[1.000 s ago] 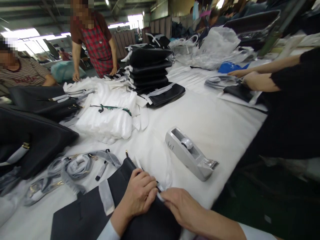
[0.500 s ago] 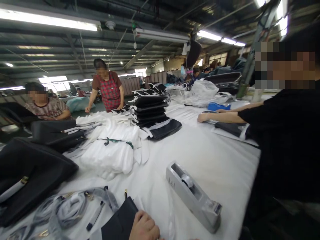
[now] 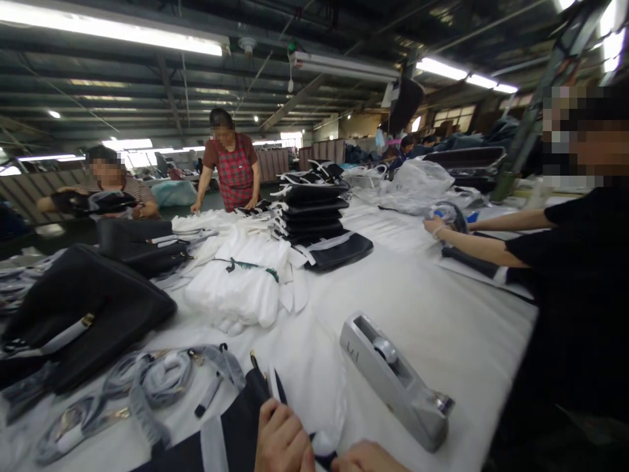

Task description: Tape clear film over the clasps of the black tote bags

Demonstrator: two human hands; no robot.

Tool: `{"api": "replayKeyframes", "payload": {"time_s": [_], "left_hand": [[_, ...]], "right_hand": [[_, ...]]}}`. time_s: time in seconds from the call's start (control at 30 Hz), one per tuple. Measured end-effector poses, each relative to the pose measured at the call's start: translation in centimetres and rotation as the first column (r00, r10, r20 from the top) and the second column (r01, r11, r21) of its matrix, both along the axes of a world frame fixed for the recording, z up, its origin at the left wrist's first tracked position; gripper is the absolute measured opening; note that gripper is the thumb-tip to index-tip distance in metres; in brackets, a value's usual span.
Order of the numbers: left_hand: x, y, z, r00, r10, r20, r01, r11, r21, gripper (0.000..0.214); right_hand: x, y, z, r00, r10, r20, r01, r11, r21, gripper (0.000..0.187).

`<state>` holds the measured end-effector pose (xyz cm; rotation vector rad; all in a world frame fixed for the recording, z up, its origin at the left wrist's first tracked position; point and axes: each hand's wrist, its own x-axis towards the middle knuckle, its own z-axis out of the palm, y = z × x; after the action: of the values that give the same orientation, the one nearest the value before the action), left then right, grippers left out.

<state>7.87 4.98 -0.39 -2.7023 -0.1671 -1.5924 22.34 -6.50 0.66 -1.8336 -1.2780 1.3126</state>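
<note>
At the bottom edge, my left hand (image 3: 285, 436) is closed on the edge of a black bag (image 3: 240, 419) that has a pale strip across it and a gold-coloured zip pull at its top corner. My right hand (image 3: 368, 457) shows only in part, just right of the left one, with its fingers curled at a dark strip (image 3: 324, 455); what they hold is hard to make out. Left of the bag lie coiled straps (image 3: 167, 380) in clear wrapping with gold-coloured clips. A grey tape dispenser (image 3: 393, 380) stands right of my hands.
Large black bags (image 3: 98, 308) lie at the left. A tied white bundle (image 3: 236, 282) and a stack of black bags (image 3: 314, 210) stand beyond. At the right, a co-worker's hands (image 3: 437, 226) hold a dark curved item. Two more people are at the far left.
The view has swung left, so things sit further right. My right hand has come further into view. The right co-worker has raised a dark item, and the far-left person now holds up a black item.
</note>
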Motion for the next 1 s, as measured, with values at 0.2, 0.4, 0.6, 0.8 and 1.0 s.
{"api": "replayKeyframes", "payload": {"time_s": [0.2,0.4,0.6,0.8,1.0], "left_hand": [[-1.5,-1.0,1.6,0.982,-0.041,-0.184,0.017,0.991,-0.133,0.021],[-1.8,-0.8,1.6,0.981,-0.048,-0.186,0.024,0.991,-0.131,0.024],[-1.2,-0.6,1.3,0.962,-0.092,-0.257,0.052,0.986,-0.157,0.028],[0.3,-0.2,1.3,0.836,-0.151,-0.527,-0.031,0.947,-0.320,0.033],[0.6,0.1,1.1,0.797,-0.194,-0.572,-0.067,0.913,-0.403,0.035]], "right_hand": [[-1.0,-0.8,2.8,0.754,-0.482,-0.446,0.393,0.875,-0.282,0.008],[-2.0,0.5,3.8,0.756,-0.518,-0.401,0.386,0.847,-0.367,0.007],[-2.2,1.6,2.5,0.945,-0.272,-0.182,0.223,0.942,-0.252,0.015],[-1.2,1.9,0.1,0.977,-0.207,-0.052,0.195,0.965,-0.173,0.023],[-0.3,0.1,1.3,0.961,-0.272,0.047,0.273,0.962,-0.002,0.027]]}}
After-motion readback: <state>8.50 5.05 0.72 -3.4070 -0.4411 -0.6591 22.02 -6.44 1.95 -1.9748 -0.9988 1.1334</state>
